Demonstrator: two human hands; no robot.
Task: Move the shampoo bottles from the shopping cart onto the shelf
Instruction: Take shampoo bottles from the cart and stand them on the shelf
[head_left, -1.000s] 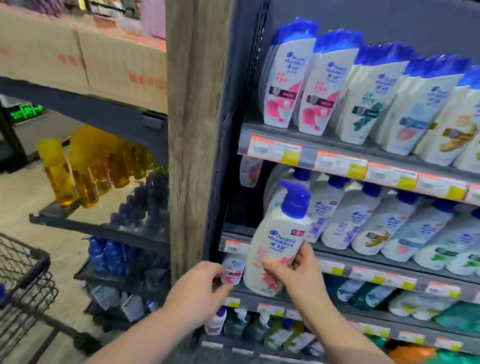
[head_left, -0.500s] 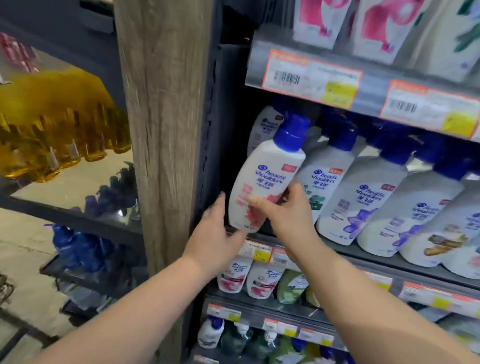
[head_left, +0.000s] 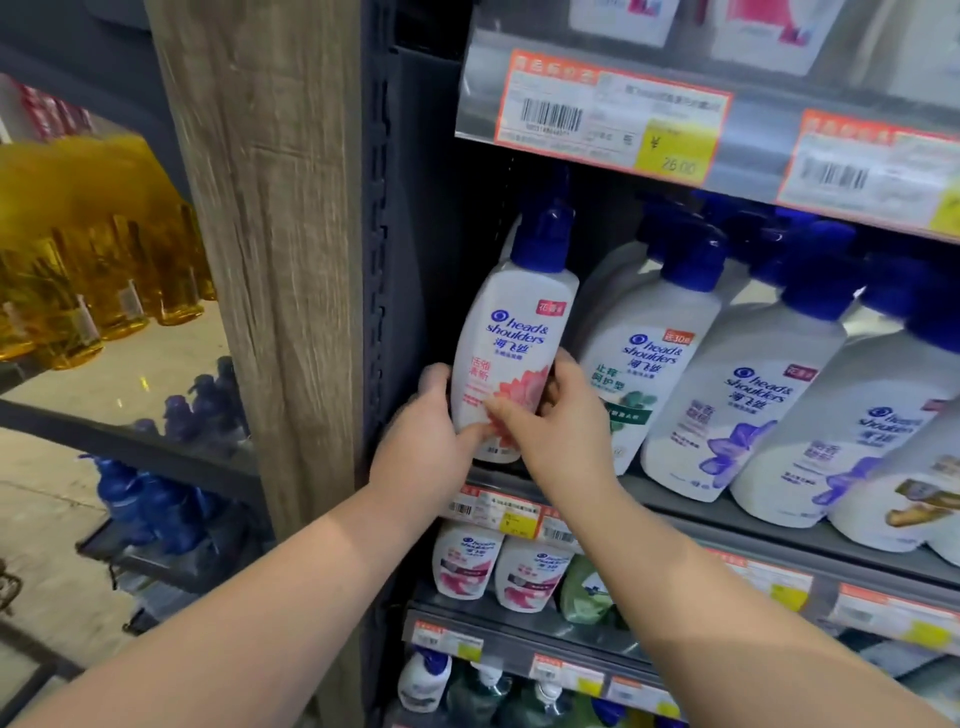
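Note:
A white shampoo bottle (head_left: 511, 332) with a blue pump cap and a pink flower label stands nearly upright at the far left end of the middle shelf (head_left: 670, 512). My left hand (head_left: 431, 436) grips its lower left side. My right hand (head_left: 556, 415) holds its lower right side, thumb across the label. Its base is at the shelf's front edge; whether it rests on the shelf I cannot tell. A row of similar white bottles (head_left: 644, 374) with blue caps stands to its right. The shopping cart is out of view.
A wooden post (head_left: 270, 260) and a dark slotted upright (head_left: 384, 260) border the shelf on the left. The shelf above (head_left: 597, 117) carries price tags close over the bottle's cap. Smaller bottles (head_left: 467, 564) sit on lower shelves. Yellow bottles (head_left: 93, 291) fill the left rack.
Both hands have carried the bottle up and in from below the shelf's front to its left end, and it has gone from tilted to nearly upright. The view has closed in.

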